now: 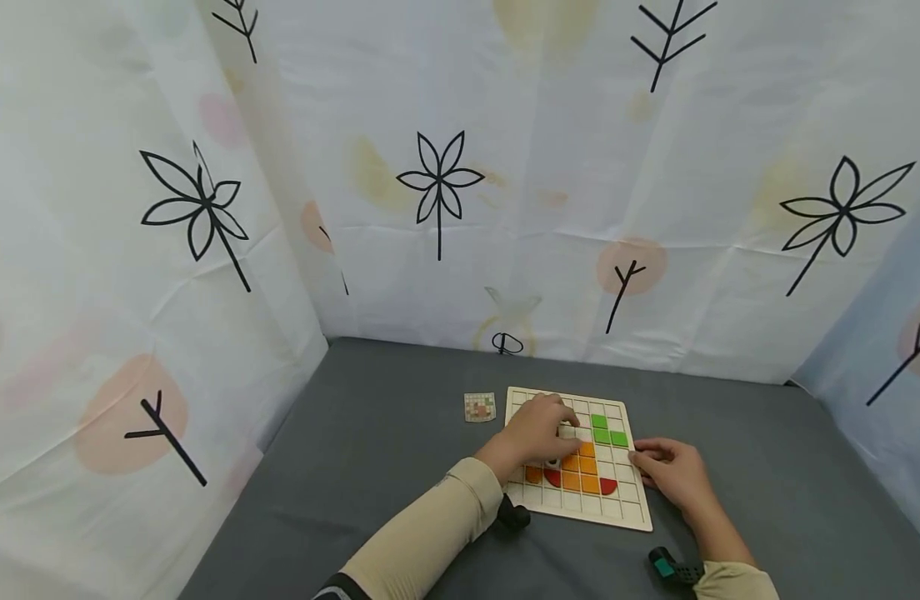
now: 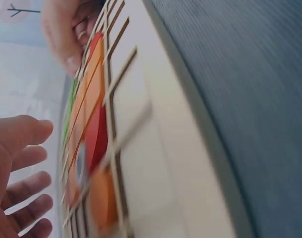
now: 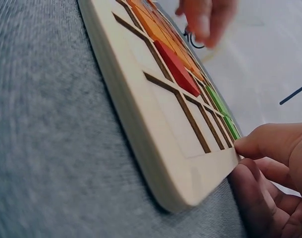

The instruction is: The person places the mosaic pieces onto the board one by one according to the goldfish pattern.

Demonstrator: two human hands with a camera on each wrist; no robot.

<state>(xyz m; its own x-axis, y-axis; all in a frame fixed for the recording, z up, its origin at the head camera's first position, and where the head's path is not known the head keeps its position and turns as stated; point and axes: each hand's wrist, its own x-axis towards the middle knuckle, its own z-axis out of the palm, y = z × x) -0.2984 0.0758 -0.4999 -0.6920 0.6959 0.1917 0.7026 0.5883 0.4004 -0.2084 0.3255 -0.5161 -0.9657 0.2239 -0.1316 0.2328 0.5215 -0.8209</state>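
Observation:
A wooden grid board (image 1: 632,511) lies on the grey table. Orange tiles (image 1: 571,482) fill several middle cells, with a red rounded piece (image 1: 608,486) to their right and green tiles (image 1: 600,435) farther back. My left hand (image 1: 538,429) reaches over the board's left half, fingers apart; nothing shows between them in the left wrist view. Part of the board is hidden beneath that hand. At the board's right edge, my right hand (image 1: 673,475) grips the rim, thumb (image 3: 255,141) on the edge and the other fingers curled beside it.
A small card with a coloured grid pattern (image 1: 479,407) lies left of the board's far corner. Nearer the front is a black and green object (image 1: 673,567) by the right sleeve. White patterned cloth (image 1: 550,292) hangs around the table.

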